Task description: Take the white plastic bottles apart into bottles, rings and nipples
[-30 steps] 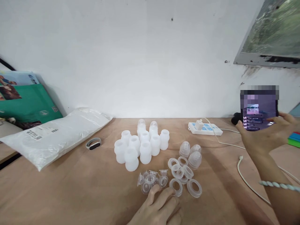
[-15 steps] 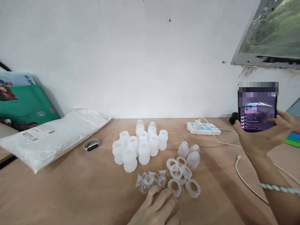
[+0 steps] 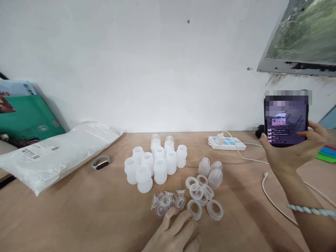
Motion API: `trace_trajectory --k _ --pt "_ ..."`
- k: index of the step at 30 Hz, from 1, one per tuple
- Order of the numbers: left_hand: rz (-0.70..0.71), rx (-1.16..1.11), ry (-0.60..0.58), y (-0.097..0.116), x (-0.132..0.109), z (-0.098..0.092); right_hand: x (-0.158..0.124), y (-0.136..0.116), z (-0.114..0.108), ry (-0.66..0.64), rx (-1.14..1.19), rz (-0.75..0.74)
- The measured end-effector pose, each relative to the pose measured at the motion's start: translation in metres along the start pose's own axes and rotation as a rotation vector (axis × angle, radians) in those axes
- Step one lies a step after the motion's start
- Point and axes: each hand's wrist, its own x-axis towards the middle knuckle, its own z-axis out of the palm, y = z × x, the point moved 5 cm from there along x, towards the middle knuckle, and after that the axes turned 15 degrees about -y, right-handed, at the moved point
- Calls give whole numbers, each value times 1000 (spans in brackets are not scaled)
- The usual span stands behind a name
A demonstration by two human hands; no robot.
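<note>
My right hand (image 3: 295, 150), a beaded bracelet on its wrist, holds up a smartphone (image 3: 286, 122) with its lit screen towards me. At the bottom middle, my left hand (image 3: 175, 229) rests on the table, fingers loosely bent and partly apart; its undersides are hidden and no held thing shows. Just beyond its fingers lie several clear silicone nipples (image 3: 166, 201) in a heap. Clear plastic rings (image 3: 215, 210) spread to the right of it. Domed clear caps (image 3: 216, 178) stand behind the rings. Several milky-white bottles (image 3: 144, 179) stand upright farther back, two of them topped with clear domes (image 3: 155, 138).
A white plastic parcel (image 3: 65, 150) and a fitness band (image 3: 101, 163) lie to the left. Green packaging (image 3: 28, 117) leans at the wall. A power strip (image 3: 228, 143) with a plugged-in charger sits at the back right, and a loose cable (image 3: 267, 192) curves below the phone.
The whole view has shifted slightly, so things appear a little farther left. The picture on the phone screen differs slightly. Both hands keep about the same pose.
</note>
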Motion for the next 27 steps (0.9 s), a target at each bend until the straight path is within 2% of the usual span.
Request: trace_trajectory --k 4,10,15,20,24,27 --pt "-3 -8 -1 -1 1 0 0 3 0 -15 -29 -2" --pt "7 -1 -14 0 1 0 4 11 2 -30 -14 77" --pt "9 11 -49 0 -1 2 10 7 -2 74 11 -27" --pt "18 -7 -59 2 -2 3 18 -1 -9 125 22 -83" --pt "15 -23 -59 1 -1 3 23 -4 -12 128 44 -118" --pt "4 -36 -61 1 -1 2 28 -1 -11 85 39 -72"
